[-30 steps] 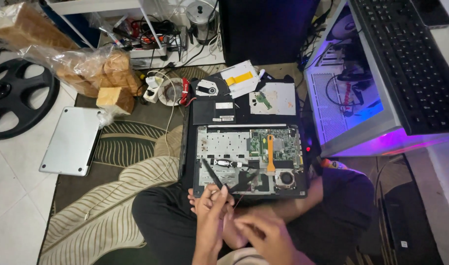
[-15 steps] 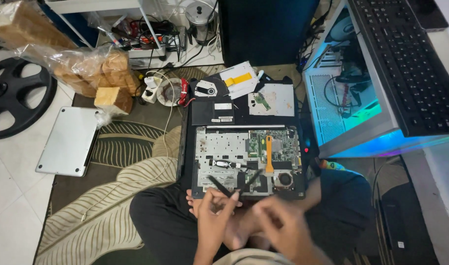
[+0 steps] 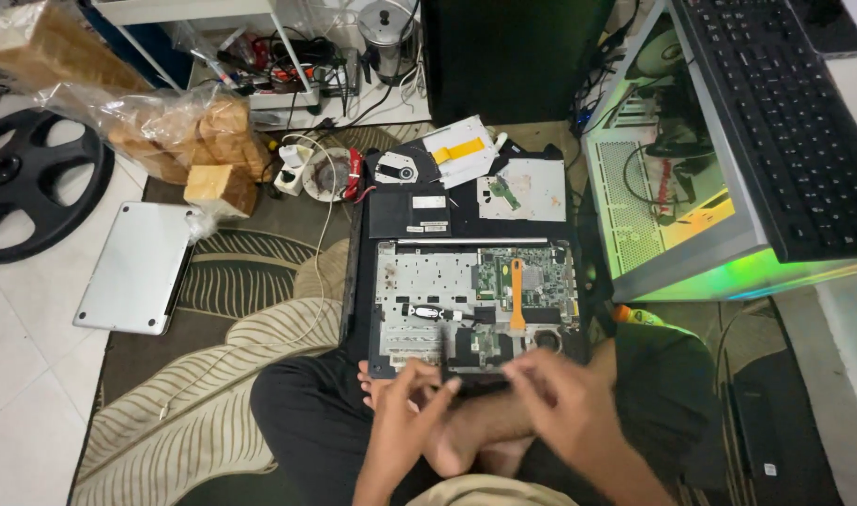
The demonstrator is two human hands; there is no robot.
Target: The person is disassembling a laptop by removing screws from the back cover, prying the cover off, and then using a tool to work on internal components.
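Observation:
An opened laptop base (image 3: 419, 281) with its green circuit board (image 3: 503, 276) bare lies on the rug in front of my crossed legs. An orange pry tool (image 3: 517, 293) rests on the board. Both hands meet at the laptop's near edge. My left hand (image 3: 405, 417) and my right hand (image 3: 564, 408) each pinch one end of a black slender tool (image 3: 478, 383), which lies level across the edge. The hands are blurred, so the exact grip is hard to make out.
A shut silver laptop (image 3: 138, 267) lies on the left beside a black wheel-shaped disc (image 3: 30, 183). Bagged bread (image 3: 166, 131), a black panel (image 3: 408, 214) and a drive (image 3: 522, 187) sit beyond the laptop. A lit computer case (image 3: 691, 197) with a keyboard (image 3: 784, 112) stands on the right.
The black tool pointed into the laptop from my left hand; now it is drawn back level at the near edge. My right hand rose from my lap to its other end.

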